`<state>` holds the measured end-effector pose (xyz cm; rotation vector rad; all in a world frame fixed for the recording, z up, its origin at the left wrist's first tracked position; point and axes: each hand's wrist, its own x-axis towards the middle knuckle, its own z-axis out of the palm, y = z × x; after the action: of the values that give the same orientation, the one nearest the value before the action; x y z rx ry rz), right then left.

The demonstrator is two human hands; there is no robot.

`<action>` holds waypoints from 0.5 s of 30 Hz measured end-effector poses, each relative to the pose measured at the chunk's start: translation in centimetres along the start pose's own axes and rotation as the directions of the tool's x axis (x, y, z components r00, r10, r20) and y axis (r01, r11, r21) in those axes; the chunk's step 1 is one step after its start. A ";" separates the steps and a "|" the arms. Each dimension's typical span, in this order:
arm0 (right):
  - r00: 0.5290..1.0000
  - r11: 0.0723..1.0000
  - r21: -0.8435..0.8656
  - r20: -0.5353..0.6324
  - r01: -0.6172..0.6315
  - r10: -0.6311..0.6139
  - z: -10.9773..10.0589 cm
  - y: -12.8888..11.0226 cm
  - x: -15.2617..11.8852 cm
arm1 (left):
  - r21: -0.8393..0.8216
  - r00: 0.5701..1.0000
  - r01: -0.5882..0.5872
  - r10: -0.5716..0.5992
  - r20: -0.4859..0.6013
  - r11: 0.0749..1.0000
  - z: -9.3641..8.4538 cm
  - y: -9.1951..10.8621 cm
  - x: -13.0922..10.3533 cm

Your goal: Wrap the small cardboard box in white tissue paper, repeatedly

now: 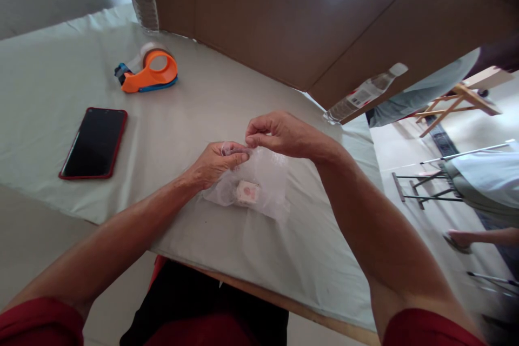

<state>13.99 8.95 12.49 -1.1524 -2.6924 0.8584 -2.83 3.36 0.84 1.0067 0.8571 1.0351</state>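
A translucent bubble-wrap bag [273, 178] lies on the cloth-covered table in front of me. Inside or beneath its clear film shows a small whitish box [247, 192] with a reddish print on it. My left hand [219, 164] grips the upper left edge of the bag, with thumb and fingers closed on the plastic. Just above and to the right, my right hand [279, 132] is closed in a pinch at the bag's top edge. What sits between its fingertips is too small to make out.
An orange tape dispenser [156, 69] and a phone [94, 143] with a red case lie to the left. A large cardboard box [251, 16] stands at the back, with water bottles [146, 8] beside it. Folding stools [433, 181] and a person's leg are on the right.
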 end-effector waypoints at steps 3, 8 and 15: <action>1.000 1.000 -0.001 0.003 -0.020 0.020 0.0 -0.1 0.0 | 0.022 1.000 -0.004 0.004 -0.019 1.000 0.0 -0.1 0.0; 1.000 0.999 0.032 0.004 0.001 -0.001 0.1 0.3 -0.1 | 0.038 0.999 -0.007 0.009 -0.048 0.999 0.1 0.0 0.0; 0.999 0.976 0.213 -0.003 0.048 -0.049 -0.4 0.0 0.1 | 0.042 0.998 0.014 -0.012 -0.054 0.999 0.2 0.0 -0.1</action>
<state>14.06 9.20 12.87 -1.0348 -2.5414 1.1094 -2.66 3.21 0.96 1.0113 0.9320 1.0410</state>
